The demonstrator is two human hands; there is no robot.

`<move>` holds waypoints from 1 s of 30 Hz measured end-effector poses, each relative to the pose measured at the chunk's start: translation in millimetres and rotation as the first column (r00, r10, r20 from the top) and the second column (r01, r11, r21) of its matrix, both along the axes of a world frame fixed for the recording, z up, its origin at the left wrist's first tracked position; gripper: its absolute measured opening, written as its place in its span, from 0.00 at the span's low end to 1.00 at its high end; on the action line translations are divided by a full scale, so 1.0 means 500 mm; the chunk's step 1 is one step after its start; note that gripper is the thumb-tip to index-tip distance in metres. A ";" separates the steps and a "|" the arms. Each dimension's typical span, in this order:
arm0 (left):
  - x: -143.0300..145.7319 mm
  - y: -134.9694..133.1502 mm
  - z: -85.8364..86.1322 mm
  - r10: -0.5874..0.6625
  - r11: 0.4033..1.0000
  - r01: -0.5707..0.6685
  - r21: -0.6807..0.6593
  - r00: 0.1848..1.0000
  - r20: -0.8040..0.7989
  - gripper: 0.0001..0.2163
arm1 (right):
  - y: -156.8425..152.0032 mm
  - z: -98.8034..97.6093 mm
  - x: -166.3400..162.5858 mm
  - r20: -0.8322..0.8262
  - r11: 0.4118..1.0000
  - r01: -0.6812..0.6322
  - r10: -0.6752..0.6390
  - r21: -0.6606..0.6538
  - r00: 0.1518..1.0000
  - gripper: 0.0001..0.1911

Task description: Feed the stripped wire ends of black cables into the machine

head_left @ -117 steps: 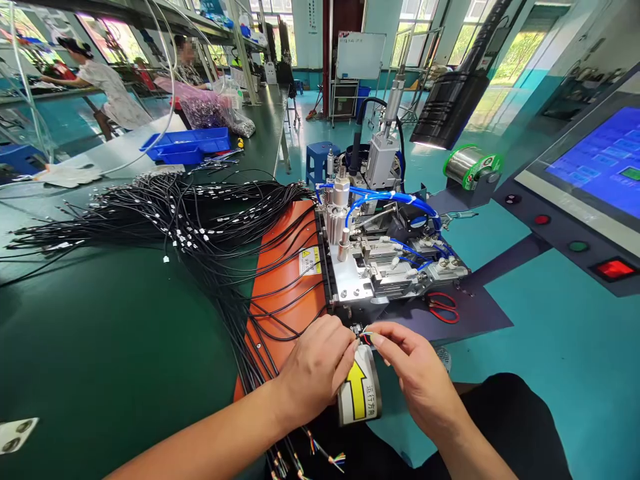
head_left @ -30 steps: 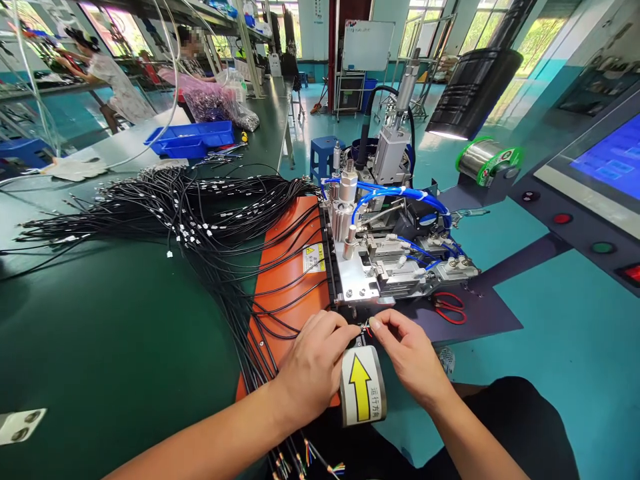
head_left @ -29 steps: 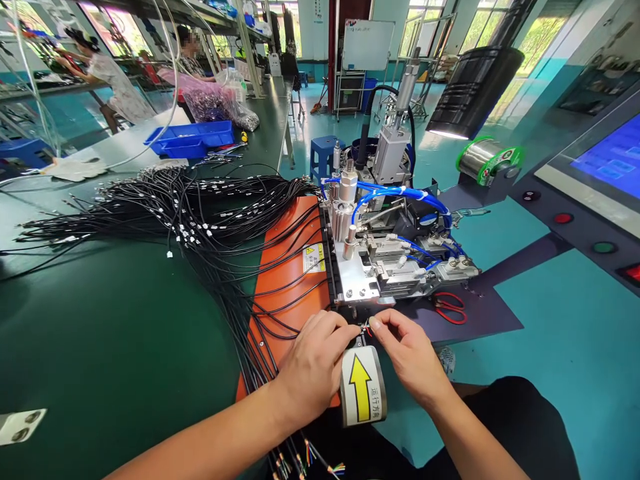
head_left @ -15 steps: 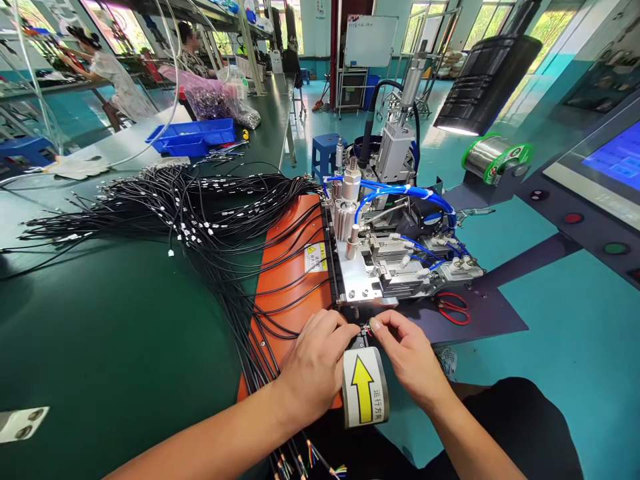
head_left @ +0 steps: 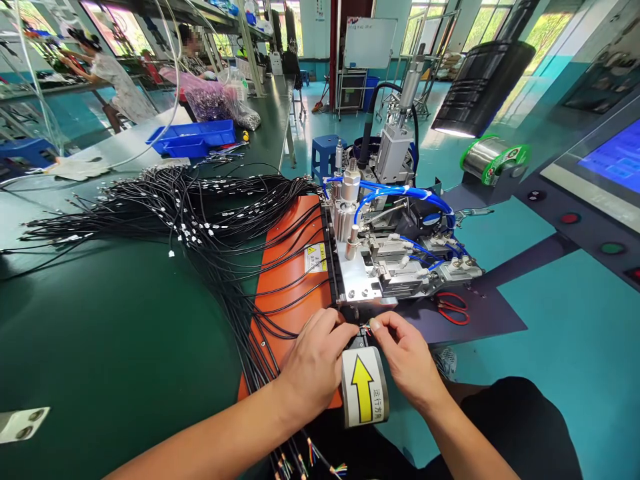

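Note:
My left hand (head_left: pixel 316 360) is closed in a pinch at the front edge of a metal machine (head_left: pixel 365 280); its fingers hide what is in them. My right hand (head_left: pixel 407 363) meets it from the other side, with thumb and forefinger pinched on thin coloured wires (head_left: pixel 367 327). Only a short stretch of these wires shows, in the narrow gap between the two sets of fingertips. Just below them is a curved white cover (head_left: pixel 365 388) with a yellow arrow. Black cables (head_left: pixel 235 300) run past my left hand, over an orange plate (head_left: pixel 295 257).
Red-handled scissors (head_left: pixel 453 308) lie to the machine's right. A black lamp (head_left: pixel 483 87) hangs above a solder spool (head_left: pixel 494 160). A screen with buttons (head_left: pixel 600 193) stands at the right. Blue trays (head_left: pixel 193 137) sit on the green table (head_left: pixel 115 347). Two people work at the far left.
Both hands stay in nearly the same place, still pinched together at the wires. The view has shifted very slightly.

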State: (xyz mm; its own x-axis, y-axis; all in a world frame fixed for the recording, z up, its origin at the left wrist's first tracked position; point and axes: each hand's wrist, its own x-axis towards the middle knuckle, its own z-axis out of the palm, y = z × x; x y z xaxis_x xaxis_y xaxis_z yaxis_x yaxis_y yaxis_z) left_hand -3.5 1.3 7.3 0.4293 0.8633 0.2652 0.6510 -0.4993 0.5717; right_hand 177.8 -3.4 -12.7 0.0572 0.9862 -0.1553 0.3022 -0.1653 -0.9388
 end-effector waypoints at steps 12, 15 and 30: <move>0.005 0.001 0.003 0.011 0.999 -0.013 -0.032 0.999 -0.052 0.09 | -0.002 -0.014 0.003 -0.110 0.998 -0.027 0.021 -0.053 0.994 0.19; 0.006 0.001 0.003 0.006 1.000 -0.007 -0.021 0.999 -0.051 0.09 | 0.001 -0.011 0.012 -0.150 0.997 -0.066 0.059 -0.040 0.987 0.18; 0.005 0.002 0.003 0.002 0.999 -0.004 -0.042 0.999 -0.050 0.08 | 0.002 0.006 0.014 0.085 0.988 -0.056 0.044 0.145 0.995 0.14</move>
